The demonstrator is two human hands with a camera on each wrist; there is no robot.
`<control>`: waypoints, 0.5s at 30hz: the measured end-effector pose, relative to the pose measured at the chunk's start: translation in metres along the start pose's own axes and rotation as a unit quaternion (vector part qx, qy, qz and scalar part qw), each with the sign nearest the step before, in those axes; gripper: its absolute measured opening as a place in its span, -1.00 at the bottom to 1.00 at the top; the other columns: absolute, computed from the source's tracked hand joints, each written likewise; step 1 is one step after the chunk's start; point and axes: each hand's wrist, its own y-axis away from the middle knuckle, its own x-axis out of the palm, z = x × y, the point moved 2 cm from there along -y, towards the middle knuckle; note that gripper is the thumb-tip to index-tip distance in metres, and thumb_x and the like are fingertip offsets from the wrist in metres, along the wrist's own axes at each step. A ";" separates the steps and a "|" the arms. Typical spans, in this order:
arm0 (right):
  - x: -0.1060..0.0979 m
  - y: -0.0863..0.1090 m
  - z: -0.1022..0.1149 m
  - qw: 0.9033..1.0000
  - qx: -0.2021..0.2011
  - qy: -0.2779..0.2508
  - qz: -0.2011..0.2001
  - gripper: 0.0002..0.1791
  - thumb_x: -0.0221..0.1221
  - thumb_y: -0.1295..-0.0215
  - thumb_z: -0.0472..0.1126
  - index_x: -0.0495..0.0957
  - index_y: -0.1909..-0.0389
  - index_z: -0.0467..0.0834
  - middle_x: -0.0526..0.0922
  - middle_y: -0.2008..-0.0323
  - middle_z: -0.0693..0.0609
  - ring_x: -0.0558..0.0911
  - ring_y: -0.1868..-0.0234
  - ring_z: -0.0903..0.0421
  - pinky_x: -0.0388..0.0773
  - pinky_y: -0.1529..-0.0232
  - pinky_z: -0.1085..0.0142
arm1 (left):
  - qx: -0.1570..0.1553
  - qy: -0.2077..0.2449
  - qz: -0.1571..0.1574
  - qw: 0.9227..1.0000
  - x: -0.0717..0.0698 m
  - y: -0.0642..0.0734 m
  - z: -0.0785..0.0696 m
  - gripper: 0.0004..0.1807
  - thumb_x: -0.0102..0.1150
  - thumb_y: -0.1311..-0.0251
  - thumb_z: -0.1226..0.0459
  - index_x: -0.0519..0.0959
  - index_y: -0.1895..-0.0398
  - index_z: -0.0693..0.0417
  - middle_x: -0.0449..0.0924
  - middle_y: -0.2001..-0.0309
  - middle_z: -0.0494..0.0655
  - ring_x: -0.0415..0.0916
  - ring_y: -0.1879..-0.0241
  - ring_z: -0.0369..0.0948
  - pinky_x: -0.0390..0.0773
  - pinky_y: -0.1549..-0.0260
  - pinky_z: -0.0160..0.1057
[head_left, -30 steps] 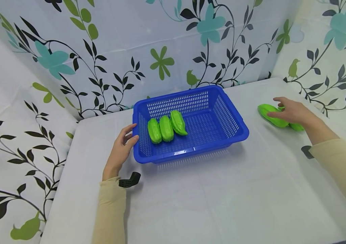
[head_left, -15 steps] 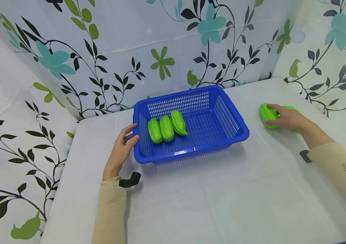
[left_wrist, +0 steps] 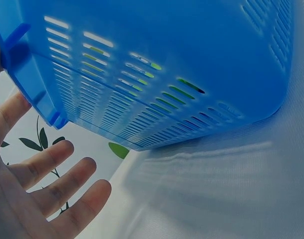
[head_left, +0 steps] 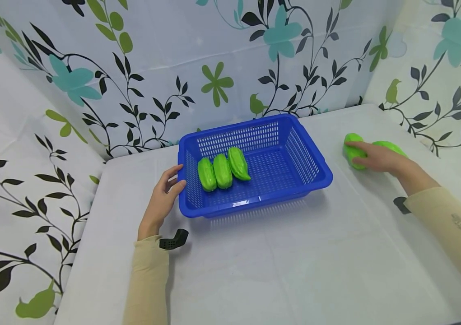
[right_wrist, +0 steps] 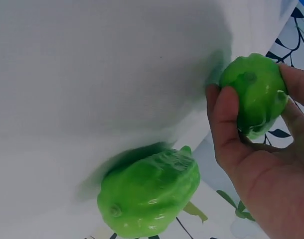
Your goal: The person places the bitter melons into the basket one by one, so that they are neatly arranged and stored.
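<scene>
A blue plastic basket (head_left: 254,201) with slotted sides stands on the white-covered table, and several glossy green ridged gourds (head_left: 223,171) lie side by side in its left half. My left hand (head_left: 160,201) is at the basket's left rim, thumb and index finger touching it. In the left wrist view the other fingers (left_wrist: 67,189) spread loosely beside the basket wall. To the right of the basket, my right hand (head_left: 378,158) grips one green gourd (right_wrist: 254,94) between thumb and fingers, close over the table. Another gourd (right_wrist: 149,191) lies just behind that hand.
A patterned cloth (head_left: 153,67) with leaves and flowers hangs behind the table and along both sides. The white tabletop (head_left: 275,271) stretches in front of the basket. Dark wrist cameras (head_left: 173,239) stick out from the sleeves.
My right hand has come down onto one gourd, taken hold of it and drawn it slightly left, turning it more upright. The left hand and the basket stay in place.
</scene>
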 end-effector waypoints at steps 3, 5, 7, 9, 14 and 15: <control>-0.006 -0.001 0.004 0.999 0.014 -0.026 -0.015 -0.29 0.04 -0.46 -0.04 -0.01 -0.49 -0.14 0.27 -0.18 -0.50 0.34 -0.03 -0.43 0.37 0.05 -0.24 | 0.001 0.002 0.001 1.000 0.000 -0.004 0.006 -0.38 0.02 -0.42 0.14 0.17 -0.49 -0.02 0.07 -0.48 0.12 0.06 -0.43 0.15 0.12 -0.31 0.30; -0.011 -0.001 0.008 0.998 0.024 -0.045 -0.029 -0.22 0.06 -0.44 0.05 -0.06 -0.52 -0.09 0.26 -0.16 -0.47 0.31 -0.02 -0.40 0.35 0.08 -0.21 | 0.000 0.003 0.000 1.000 0.000 -0.008 0.015 -0.37 0.03 -0.41 0.12 0.17 -0.50 -0.07 0.07 -0.48 0.08 0.06 -0.43 0.13 0.11 -0.30 0.31; -0.017 -0.001 0.013 0.997 0.032 -0.059 -0.042 -0.16 0.06 -0.42 0.13 -0.12 -0.54 -0.05 0.22 -0.20 -0.47 0.26 -0.05 -0.41 0.32 0.05 -0.23 | -0.002 0.003 -0.002 1.000 0.000 -0.012 0.025 -0.37 0.04 -0.40 0.08 0.18 -0.50 -0.14 0.07 -0.49 0.04 0.06 -0.44 0.11 0.11 -0.30 0.31; -0.022 0.000 0.019 0.995 0.035 -0.072 -0.054 -0.11 0.06 -0.40 0.19 -0.16 -0.56 -0.01 0.21 -0.21 -0.45 0.24 -0.07 -0.41 0.30 0.05 -0.23 | -0.001 0.002 -0.004 1.000 0.000 -0.015 0.031 -0.37 0.06 -0.39 0.04 0.19 -0.49 -0.21 0.08 -0.49 -0.01 0.07 -0.44 0.09 0.12 -0.30 0.31; -0.034 0.000 0.042 0.993 0.016 -0.078 -0.086 -0.07 0.07 -0.36 0.25 -0.15 -0.56 0.01 0.24 -0.23 -0.45 0.29 -0.12 -0.40 0.35 0.02 -0.21 | 0.014 0.000 -0.011 1.000 -0.001 -0.015 0.035 -0.37 0.08 -0.36 -0.03 0.22 -0.47 -0.24 0.11 -0.47 -0.02 0.09 -0.43 0.09 0.14 -0.29 0.30; -0.037 0.001 0.048 0.992 0.010 -0.081 -0.092 -0.07 0.07 -0.35 0.25 -0.14 -0.56 0.01 0.25 -0.24 -0.46 0.30 -0.14 -0.41 0.36 0.00 -0.22 | 0.017 0.000 -0.012 1.000 -0.001 -0.015 0.035 -0.36 0.08 -0.36 -0.03 0.21 -0.47 -0.23 0.11 -0.47 -0.01 0.09 -0.43 0.10 0.15 -0.29 0.30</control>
